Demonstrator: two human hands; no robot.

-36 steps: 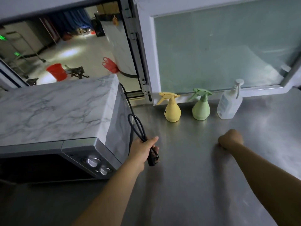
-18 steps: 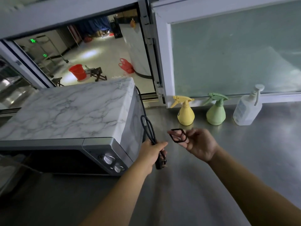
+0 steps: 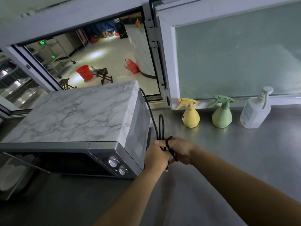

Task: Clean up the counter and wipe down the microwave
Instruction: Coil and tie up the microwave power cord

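Both hands meet just off the front right corner of the microwave (image 3: 78, 116). Left hand (image 3: 155, 158) grips the folded black power cord (image 3: 160, 126), fingers curled round the bundle. Right hand (image 3: 180, 150) pinches a thin black band (image 3: 170, 148), apparently a tie, which loops over the cord at the point of grip. One cord loop stands upright above the hands; a single strand runs back along the microwave's right side toward its rear.

Step in hand, as judged: securing the coiled cord so the counter (image 3: 211, 160) around the microwave can be cleared and wiped. The next move calls for seating the band round all strands while the left hand keeps the folds aligned. No cloth is visible, so one must be fetched before wiping.

Materials: the microwave top and side carry a white marble-pattern finish with grey veining; its front is brushed metal with two round knobs at the right end. The counter is dull stainless steel with soft reflections. Right of the microwave, against the frosted window, stand a yellow spray bottle (image 3: 190, 115), a green spray bottle (image 3: 222, 115), both pear-shaped plastic, and a translucent pump bottle (image 3: 254, 111).
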